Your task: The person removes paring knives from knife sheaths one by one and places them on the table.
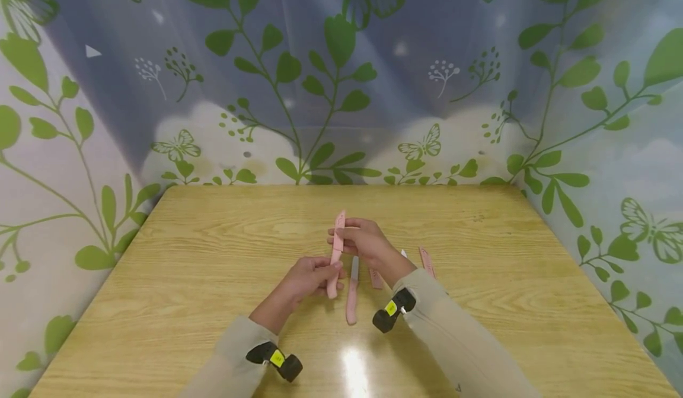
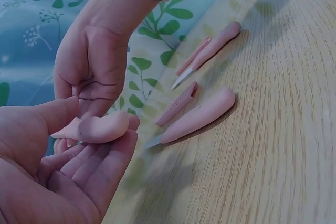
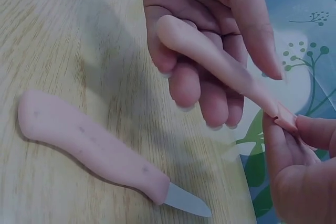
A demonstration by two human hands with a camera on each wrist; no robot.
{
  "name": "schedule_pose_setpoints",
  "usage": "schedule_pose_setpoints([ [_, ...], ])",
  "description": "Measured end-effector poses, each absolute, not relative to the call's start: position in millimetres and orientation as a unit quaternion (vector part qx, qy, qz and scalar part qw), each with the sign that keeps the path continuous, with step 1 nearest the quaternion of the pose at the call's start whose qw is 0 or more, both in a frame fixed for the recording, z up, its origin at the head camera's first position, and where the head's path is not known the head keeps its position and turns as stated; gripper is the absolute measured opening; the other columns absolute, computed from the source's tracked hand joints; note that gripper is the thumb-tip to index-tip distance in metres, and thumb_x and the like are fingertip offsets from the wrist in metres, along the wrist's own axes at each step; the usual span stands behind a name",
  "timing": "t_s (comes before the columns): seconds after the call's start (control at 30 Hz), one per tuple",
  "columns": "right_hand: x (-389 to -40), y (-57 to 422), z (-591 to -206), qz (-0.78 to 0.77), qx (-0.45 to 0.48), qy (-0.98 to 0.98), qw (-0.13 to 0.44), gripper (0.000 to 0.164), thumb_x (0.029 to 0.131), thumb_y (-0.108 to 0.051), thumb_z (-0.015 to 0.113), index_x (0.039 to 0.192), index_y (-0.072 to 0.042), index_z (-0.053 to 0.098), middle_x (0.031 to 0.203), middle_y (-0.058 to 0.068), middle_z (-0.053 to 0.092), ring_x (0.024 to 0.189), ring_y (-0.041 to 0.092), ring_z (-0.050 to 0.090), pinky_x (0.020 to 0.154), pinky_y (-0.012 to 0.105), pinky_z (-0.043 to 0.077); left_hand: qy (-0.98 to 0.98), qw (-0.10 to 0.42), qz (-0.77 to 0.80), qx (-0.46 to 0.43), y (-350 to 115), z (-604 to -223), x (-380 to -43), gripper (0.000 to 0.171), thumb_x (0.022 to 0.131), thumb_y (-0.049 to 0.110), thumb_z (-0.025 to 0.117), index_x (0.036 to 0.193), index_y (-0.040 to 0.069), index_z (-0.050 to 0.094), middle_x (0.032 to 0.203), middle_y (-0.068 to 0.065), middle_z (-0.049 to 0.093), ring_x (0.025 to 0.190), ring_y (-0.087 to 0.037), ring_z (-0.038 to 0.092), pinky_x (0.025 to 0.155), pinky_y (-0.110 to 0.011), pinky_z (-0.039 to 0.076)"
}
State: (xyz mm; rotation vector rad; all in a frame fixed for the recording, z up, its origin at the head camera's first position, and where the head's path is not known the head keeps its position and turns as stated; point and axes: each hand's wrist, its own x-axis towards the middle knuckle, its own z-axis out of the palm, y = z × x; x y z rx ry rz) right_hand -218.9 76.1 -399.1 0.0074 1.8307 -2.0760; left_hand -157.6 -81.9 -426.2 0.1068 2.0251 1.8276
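Between the two hands is a pink paring knife with a pink blade sheath over its blade. My left hand holds the handle, which lies across its fingers in the right wrist view. At the far end, my right hand pinches the sheath between thumb and fingers. Just below the hands, a second pink knife lies on the table with its blade bare. Farther right, the left wrist view shows a third knife, also bare-bladed; the right forearm mostly hides it in the head view.
Two loose pink sheaths lie on the wooden table: one sheath under the right wrist, another sheath farther right. A leaf-patterned cloth hangs behind the table and along both sides.
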Motion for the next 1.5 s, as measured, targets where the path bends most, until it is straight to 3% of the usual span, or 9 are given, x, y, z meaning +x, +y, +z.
schedule_pose_setpoints([
  [0.27, -219.7, 78.6, -402.7, -0.748, 0.005, 0.633, 0.202, 0.033, 0.096, -0.002, 0.052, 0.128, 0.005, 0.046, 0.115, 0.022, 0.065, 0.094, 0.021, 0.068, 0.076, 0.026, 0.057, 0.683, 0.241, 0.686, 0.068, -84.1, -427.8, -159.2, 0.043, 0.098, 0.024, 0.054, 0.123, -0.011, 0.054, 0.117, -0.028, 0.063, 0.093, -0.025, 0.068, 0.077, -0.032, 0.057],
  [0.5, -219.2, 81.2, -405.1, -0.748, -0.003, 0.628, 0.213, 0.033, 0.098, -0.005, 0.05, 0.13, 0.003, 0.044, 0.109, 0.017, 0.068, 0.089, 0.018, 0.069, 0.074, 0.024, 0.057, 0.66, 0.249, 0.706, 0.071, -83.9, -429.3, -161.1, 0.043, 0.098, 0.024, 0.054, 0.121, -0.013, 0.054, 0.11, -0.023, 0.068, 0.086, -0.015, 0.068, 0.074, -0.027, 0.057],
  [0.63, -218.6, 81.6, -405.2, -0.748, -0.017, 0.626, 0.221, 0.033, 0.098, -0.007, 0.052, 0.128, 0.003, 0.045, 0.107, 0.016, 0.069, 0.09, 0.02, 0.069, 0.076, 0.027, 0.057, 0.643, 0.264, 0.715, 0.075, -87.9, -429.3, -161.6, 0.041, 0.099, 0.02, 0.053, 0.123, -0.013, 0.052, 0.112, -0.021, 0.068, 0.089, -0.016, 0.068, 0.076, -0.027, 0.057],
  [1.0, -217.9, 91.0, -406.7, -0.728, -0.066, 0.634, 0.251, 0.038, 0.098, -0.009, 0.053, 0.129, 0.009, 0.04, 0.123, 0.031, 0.058, 0.094, 0.023, 0.068, 0.079, 0.029, 0.056, 0.614, 0.313, 0.716, 0.115, -94.2, -433.8, -164.4, 0.037, 0.099, 0.014, 0.052, 0.128, -0.01, 0.05, 0.124, -0.028, 0.059, 0.094, -0.018, 0.068, 0.083, -0.033, 0.055],
  [1.23, -213.6, 106.0, -407.9, -0.708, -0.101, 0.651, 0.255, 0.037, 0.097, -0.009, 0.054, 0.128, 0.006, 0.042, 0.115, 0.021, 0.066, 0.092, 0.022, 0.068, 0.082, 0.032, 0.056, 0.614, 0.343, 0.695, 0.151, -85.5, -433.5, -166.4, 0.037, 0.097, 0.015, 0.055, 0.123, -0.012, 0.053, 0.113, -0.023, 0.067, 0.095, -0.024, 0.067, 0.084, -0.036, 0.055],
  [1.5, -209.8, 111.1, -409.7, -0.714, -0.118, 0.634, 0.271, 0.046, 0.096, -0.008, 0.055, 0.133, 0.01, 0.034, 0.114, 0.021, 0.067, 0.093, 0.021, 0.068, 0.084, 0.034, 0.055, 0.617, 0.359, 0.68, 0.165, -85.5, -435.0, -163.3, 0.038, 0.098, 0.015, 0.052, 0.124, -0.013, 0.05, 0.114, -0.027, 0.065, 0.097, -0.023, 0.067, 0.087, -0.037, 0.054],
])
